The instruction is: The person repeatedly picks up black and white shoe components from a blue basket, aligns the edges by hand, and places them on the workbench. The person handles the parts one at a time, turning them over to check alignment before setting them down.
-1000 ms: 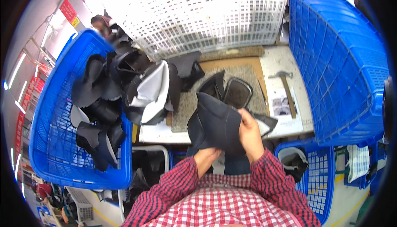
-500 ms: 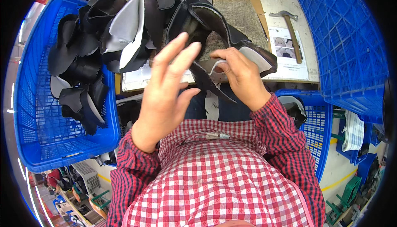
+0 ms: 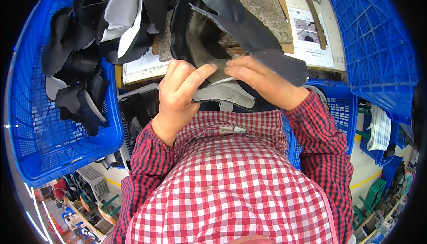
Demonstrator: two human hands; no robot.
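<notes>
A black boot upper (image 3: 242, 24) with a grey lining spreads across the near edge of the workbench. My left hand (image 3: 181, 90) grips its lining edge, thumb and fingers closed on it. Close beside, my right hand (image 3: 260, 77) pinches the same lining, its fingertips almost meeting the left ones. Below my fingers a pale grey flap of the upper (image 3: 227, 93) hangs toward my lap. The fingertips hide part of the pinched edge.
A blue basket (image 3: 58, 166) with several black uppers stands at the left. More black uppers with a white lining piece (image 3: 122, 10) are heaped beside it. A hammer (image 3: 316, 21) lies on a printed sheet (image 3: 327, 59). Another blue crate (image 3: 378, 44) rises at the right.
My left hand, raised with fingers spread before, has come down and closed on the upper's lining. The upper has been turned, showing more black outer side and the pale flap in front.
</notes>
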